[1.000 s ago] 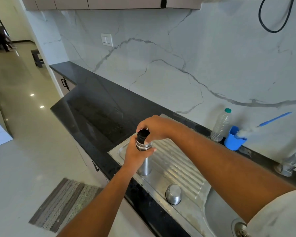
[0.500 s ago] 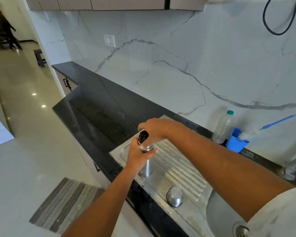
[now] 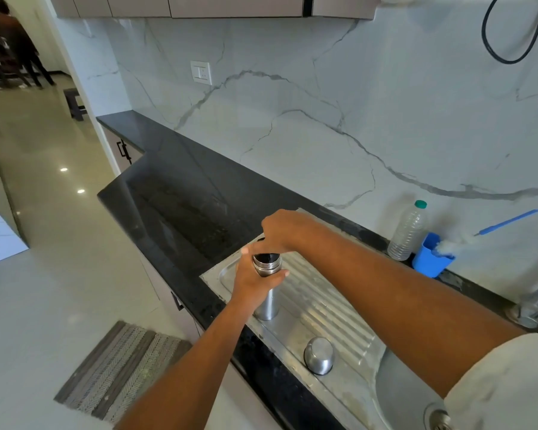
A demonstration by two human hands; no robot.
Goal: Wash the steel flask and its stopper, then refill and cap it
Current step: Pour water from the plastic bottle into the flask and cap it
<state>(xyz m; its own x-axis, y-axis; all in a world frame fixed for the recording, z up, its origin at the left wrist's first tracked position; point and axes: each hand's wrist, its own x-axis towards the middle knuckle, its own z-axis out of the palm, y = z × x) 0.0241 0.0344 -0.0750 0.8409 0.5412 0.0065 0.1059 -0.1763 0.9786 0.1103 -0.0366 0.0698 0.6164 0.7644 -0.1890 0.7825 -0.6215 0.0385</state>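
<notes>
My left hand point(image 3: 251, 282) grips the upright flask point(image 3: 269, 301); my right hand point(image 3: 283, 229) curls round its black stopper point(image 3: 266, 258).

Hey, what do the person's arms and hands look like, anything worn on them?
Both hands are bare: no gloves on the left hand or the right hand, and no watch or bracelet shows on either wrist. Both forearms are uncovered. The right arm has an off-white fabric sleeve ending above the elbow; no left sleeve is in view.
</notes>
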